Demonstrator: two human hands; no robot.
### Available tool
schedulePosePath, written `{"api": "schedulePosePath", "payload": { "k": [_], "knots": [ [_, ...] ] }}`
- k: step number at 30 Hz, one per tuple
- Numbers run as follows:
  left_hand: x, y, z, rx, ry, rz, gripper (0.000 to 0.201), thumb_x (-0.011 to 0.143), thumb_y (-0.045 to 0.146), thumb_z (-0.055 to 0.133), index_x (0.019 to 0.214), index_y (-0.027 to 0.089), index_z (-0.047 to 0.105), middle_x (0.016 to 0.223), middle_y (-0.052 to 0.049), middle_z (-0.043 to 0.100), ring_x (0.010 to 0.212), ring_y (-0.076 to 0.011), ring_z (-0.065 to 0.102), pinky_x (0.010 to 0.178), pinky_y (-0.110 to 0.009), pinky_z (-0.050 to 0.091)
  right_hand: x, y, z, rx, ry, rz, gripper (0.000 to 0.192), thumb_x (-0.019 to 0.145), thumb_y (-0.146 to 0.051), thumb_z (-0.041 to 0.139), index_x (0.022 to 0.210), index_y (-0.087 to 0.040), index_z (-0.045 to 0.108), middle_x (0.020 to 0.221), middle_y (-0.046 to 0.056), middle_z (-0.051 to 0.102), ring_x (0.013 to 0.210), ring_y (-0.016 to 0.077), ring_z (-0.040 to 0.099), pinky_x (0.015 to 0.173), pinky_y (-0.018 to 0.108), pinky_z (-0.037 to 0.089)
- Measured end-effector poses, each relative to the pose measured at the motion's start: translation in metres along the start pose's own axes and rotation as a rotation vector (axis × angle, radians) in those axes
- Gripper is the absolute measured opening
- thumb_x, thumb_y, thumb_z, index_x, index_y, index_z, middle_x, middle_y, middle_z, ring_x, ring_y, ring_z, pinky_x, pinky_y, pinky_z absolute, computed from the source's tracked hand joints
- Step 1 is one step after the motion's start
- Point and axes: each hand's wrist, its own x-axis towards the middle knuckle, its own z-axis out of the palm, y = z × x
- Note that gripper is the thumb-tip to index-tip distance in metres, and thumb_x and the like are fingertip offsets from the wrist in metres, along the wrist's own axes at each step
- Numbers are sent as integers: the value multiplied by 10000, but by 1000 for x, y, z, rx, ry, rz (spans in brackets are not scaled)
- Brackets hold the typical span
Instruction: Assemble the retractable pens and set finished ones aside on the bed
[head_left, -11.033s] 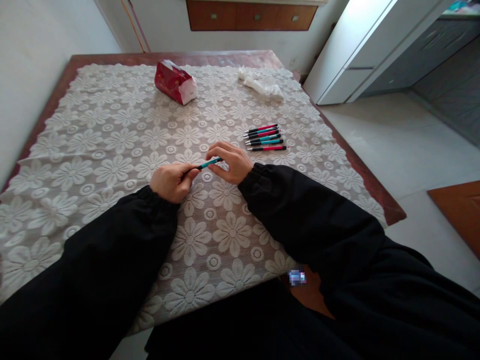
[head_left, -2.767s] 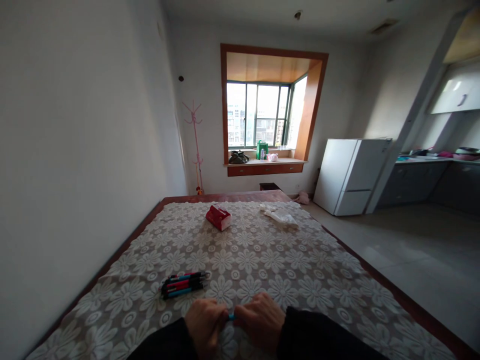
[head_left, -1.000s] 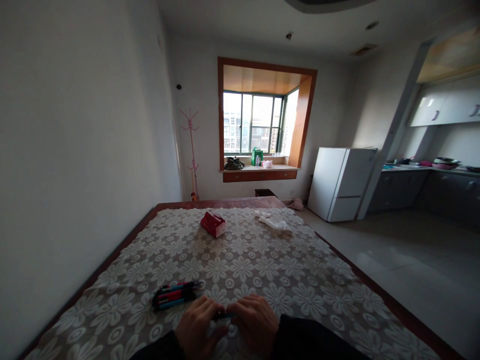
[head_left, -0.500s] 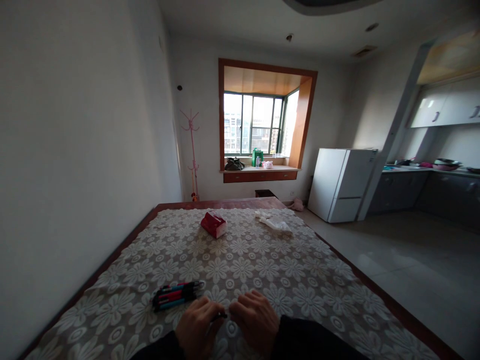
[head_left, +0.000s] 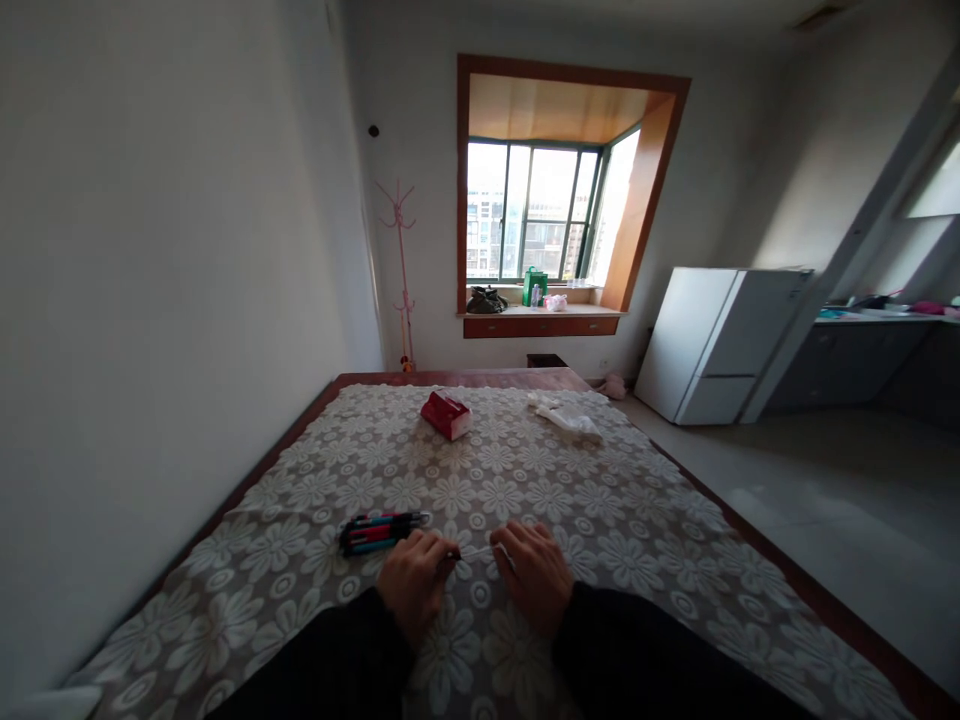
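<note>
Both hands are resting low on the lace tablecloth (head_left: 600, 500). The left hand (head_left: 414, 588) and right hand (head_left: 538, 577) are each pinching, fingers closed, an end of what seems a thin pen refill (head_left: 474, 551). A pen bundle (head_left: 379, 531) is lying at ten o'clock of the left hand.

I see a wooden worktop (head_left: 465, 378) with a dark red-brown rim, covered almost edge to edge by a white lace tablecloth (head_left: 600, 520) patterned with flowers. My left hand (head_left: 415, 583) and right hand (head_left: 540, 572) rest on the cloth at its near end. A bundle of pens (head_left: 379, 531) lies just beyond and left of the left hand. Well beyond both hands sit a red tissue pack (head_left: 447, 414) and, to its right, a crumpled clear plastic bag (head_left: 566, 416).
</note>
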Motion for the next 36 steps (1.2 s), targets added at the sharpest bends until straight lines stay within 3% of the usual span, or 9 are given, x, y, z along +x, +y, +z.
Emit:
{"api": "schedulePosePath", "payload": {
  "k": [3,7,10,12,16,19,24,36],
  "knots": [
    [1,1,-1,11,-35,-14,242,987,163,495,1067,253,704,1052,-38,729,1011,-245,626,860,-380,479,1,-1,-2,12,-16,-47,162,1042,-263,463,1069,-262,622,1022,2,714,966,187,650,860,357,330],
    [2,0,0,19,-65,-22,267,975,145,493,1083,258,710,1072,-41,727,1025,-245,622,867,-383,481,3,0,-2,-9,-28,-44,198,1040,-231,459,944,-240,632,969,10,703,941,191,634,849,354,355],
    [2,0,0,2,-78,-34,257,979,165,498,1096,252,710,1093,-49,726,1049,-248,613,887,-391,477,3,1,-2,60,-6,-49,101,971,-187,574,996,-247,651,1073,13,708,1044,200,619,924,360,375],
    [2,2,-2,-14,-89,-41,238,981,186,508,1098,246,707,1102,-51,727,1058,-251,609,904,-397,472,2,1,-2,115,1,-94,142,923,-184,647,1041,-262,662,1172,12,701,1128,208,602,1007,384,362],
    [2,5,-7,-28,-95,-53,259,970,157,487,1107,235,693,1121,-59,725,1080,-248,605,921,-389,455,1,3,0,118,30,-89,104,930,-160,604,938,-242,667,1177,20,703,1117,212,601,1037,417,361],
    [3,6,-11,-4,-82,-131,320,935,78,454,1114,234,669,1135,-60,717,1110,-240,604,923,-376,430,2,5,2,93,46,-2,123,909,-125,581,914,-225,653,1131,36,701,1075,214,600,1006,415,389],
    [3,3,-9,62,-56,-270,286,908,57,451,1071,210,630,1083,-68,701,1078,-240,610,905,-375,386,2,6,1,78,39,16,127,886,-115,570,902,-219,642,1133,42,693,1068,219,587,1006,422,401],
    [2,-1,-4,56,-9,-168,306,869,20,440,1034,204,621,1056,-70,695,1056,-263,598,889,-400,384,2,4,-3,28,5,19,134,882,-115,553,897,-226,628,1142,54,686,1060,225,584,969,413,450]
  ]
}}
